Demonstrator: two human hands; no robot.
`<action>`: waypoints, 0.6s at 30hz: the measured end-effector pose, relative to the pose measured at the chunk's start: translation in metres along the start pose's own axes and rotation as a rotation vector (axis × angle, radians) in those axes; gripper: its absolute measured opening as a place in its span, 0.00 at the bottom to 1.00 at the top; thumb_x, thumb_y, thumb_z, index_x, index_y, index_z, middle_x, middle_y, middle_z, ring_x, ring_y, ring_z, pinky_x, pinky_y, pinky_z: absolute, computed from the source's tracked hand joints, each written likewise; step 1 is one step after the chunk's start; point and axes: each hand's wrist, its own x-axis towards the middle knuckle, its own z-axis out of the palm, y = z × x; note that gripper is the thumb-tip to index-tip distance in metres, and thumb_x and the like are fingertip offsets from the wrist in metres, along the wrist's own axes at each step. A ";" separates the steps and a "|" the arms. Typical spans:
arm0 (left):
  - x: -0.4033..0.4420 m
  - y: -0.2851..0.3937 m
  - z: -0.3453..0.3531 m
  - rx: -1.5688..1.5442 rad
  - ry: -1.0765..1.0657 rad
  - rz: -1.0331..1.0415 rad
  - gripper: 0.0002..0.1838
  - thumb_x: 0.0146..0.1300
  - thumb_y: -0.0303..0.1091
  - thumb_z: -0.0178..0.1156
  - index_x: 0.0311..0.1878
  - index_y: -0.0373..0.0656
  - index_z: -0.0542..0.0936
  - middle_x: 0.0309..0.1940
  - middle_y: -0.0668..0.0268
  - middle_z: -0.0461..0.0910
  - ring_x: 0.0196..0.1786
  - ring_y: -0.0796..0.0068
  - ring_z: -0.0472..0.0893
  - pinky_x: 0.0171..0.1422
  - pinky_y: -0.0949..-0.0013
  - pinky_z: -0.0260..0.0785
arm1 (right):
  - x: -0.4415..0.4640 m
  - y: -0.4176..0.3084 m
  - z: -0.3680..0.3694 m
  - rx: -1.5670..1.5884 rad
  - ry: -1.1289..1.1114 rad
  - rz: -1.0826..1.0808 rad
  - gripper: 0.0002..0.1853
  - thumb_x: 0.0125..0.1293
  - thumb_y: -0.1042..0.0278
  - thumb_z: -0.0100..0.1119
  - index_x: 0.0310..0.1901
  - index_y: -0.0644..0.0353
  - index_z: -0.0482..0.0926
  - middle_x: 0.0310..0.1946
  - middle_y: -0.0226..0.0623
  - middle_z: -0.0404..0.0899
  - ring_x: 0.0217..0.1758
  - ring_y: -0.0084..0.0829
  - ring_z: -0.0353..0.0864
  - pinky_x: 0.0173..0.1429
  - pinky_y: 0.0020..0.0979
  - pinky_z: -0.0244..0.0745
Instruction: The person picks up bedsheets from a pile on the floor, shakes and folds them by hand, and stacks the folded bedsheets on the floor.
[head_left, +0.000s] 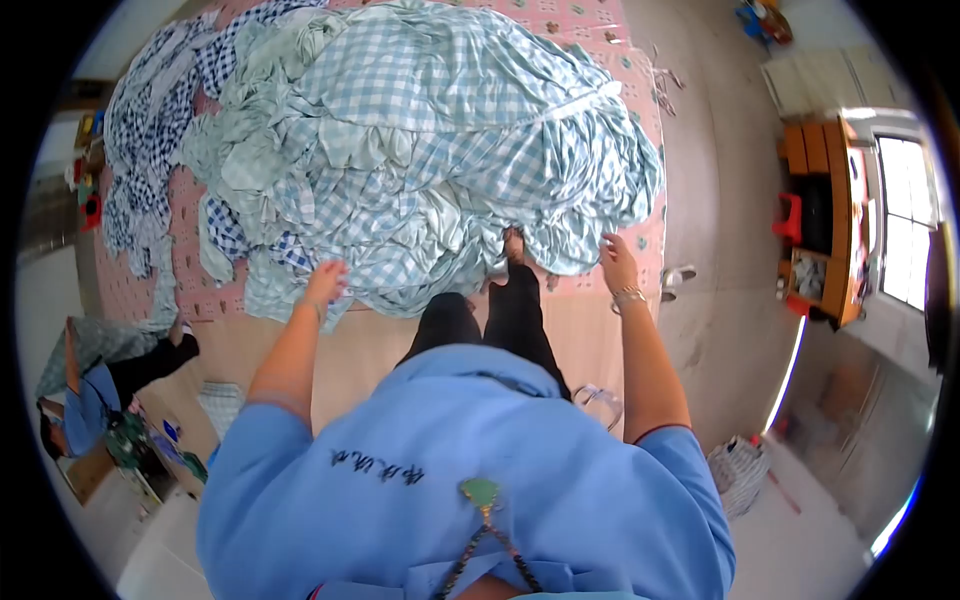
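A large heap of pale green-and-white checked cloth (pixel 430 90) lies crumpled in front of me. At its near left edge is my left hand (pixel 328 280), slightly blurred, with fingers apart and no cloth visibly gripped. My right hand (pixel 617 262), with a bracelet at the wrist, hovers beside the heap's near right edge. Its fingers are loosely bent and apart, and I see nothing held in them. Whether either hand touches the cloth is hard to make out. My bare foot (pixel 514 246) rests at the near edge of the cloth.
Navy checked cloth (pixel 150 150) lies to the left on a pink patterned mat (pixel 640 90). Another person (pixel 95 400) at the far left handles grey-green cloth. Slippers (pixel 678 281), a striped bag (pixel 738 475) and a wooden desk (pixel 848 220) are on the right.
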 end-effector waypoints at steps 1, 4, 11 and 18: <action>-0.007 -0.007 0.014 0.004 0.020 -0.045 0.13 0.57 0.45 0.51 0.41 0.50 0.72 0.33 0.74 0.74 0.30 0.82 0.71 0.30 0.76 0.63 | 0.039 -0.020 0.011 -0.089 -0.037 -0.090 0.15 0.57 0.67 0.50 0.47 0.55 0.70 0.36 0.44 0.76 0.39 0.38 0.77 0.41 0.32 0.70; -0.016 -0.059 0.059 -0.159 0.047 -0.144 0.11 0.59 0.45 0.50 0.40 0.50 0.72 0.33 0.74 0.74 0.31 0.82 0.72 0.32 0.77 0.64 | 0.164 -0.032 0.065 -0.120 -0.171 -0.334 0.17 0.54 0.67 0.51 0.47 0.56 0.70 0.41 0.44 0.74 0.42 0.40 0.75 0.44 0.33 0.70; -0.060 -0.116 0.185 -0.226 -0.081 -0.448 0.15 0.60 0.44 0.49 0.44 0.45 0.72 0.36 0.71 0.75 0.33 0.80 0.74 0.36 0.74 0.66 | 0.369 -0.007 0.187 -0.607 -0.429 -0.344 0.25 0.52 0.64 0.53 0.54 0.53 0.63 0.50 0.46 0.68 0.54 0.46 0.65 0.57 0.38 0.61; -0.088 -0.146 0.232 -0.399 -0.032 -0.666 0.16 0.61 0.43 0.48 0.48 0.44 0.71 0.39 0.67 0.75 0.37 0.76 0.75 0.40 0.72 0.67 | 0.442 0.027 0.257 -1.011 -0.351 -0.391 0.21 0.55 0.68 0.44 0.53 0.46 0.64 0.53 0.33 0.66 0.60 0.35 0.58 0.58 0.41 0.57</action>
